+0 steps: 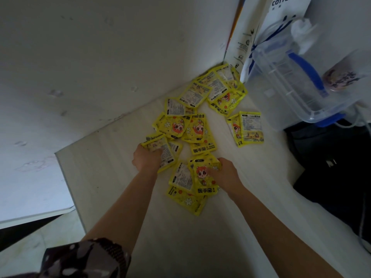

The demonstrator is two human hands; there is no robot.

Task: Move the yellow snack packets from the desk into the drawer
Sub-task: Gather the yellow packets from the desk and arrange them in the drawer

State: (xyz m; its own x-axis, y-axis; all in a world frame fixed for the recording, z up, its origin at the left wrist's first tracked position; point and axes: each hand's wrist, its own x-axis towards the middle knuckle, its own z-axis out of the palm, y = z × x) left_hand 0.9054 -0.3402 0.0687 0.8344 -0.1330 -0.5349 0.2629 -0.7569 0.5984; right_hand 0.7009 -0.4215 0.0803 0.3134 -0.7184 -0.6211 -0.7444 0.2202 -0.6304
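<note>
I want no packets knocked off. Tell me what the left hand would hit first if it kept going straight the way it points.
Probably the overlapping yellow packets just beyond the packet under the left hand; further along that line lie more packets, then the wall. Depth is hard to judge here.

Fingertips of the left hand [145, 158] are disappearing under a yellow packet [160, 151]. The right hand [224, 173] is covering another packet's [202, 175] edge. The coffee bag [281, 9] is running off the top edge.

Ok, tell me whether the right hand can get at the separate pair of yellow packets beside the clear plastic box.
Probably yes: bare desk lies between the right hand and that pair of yellow packets, though it already grips another packet.
</note>
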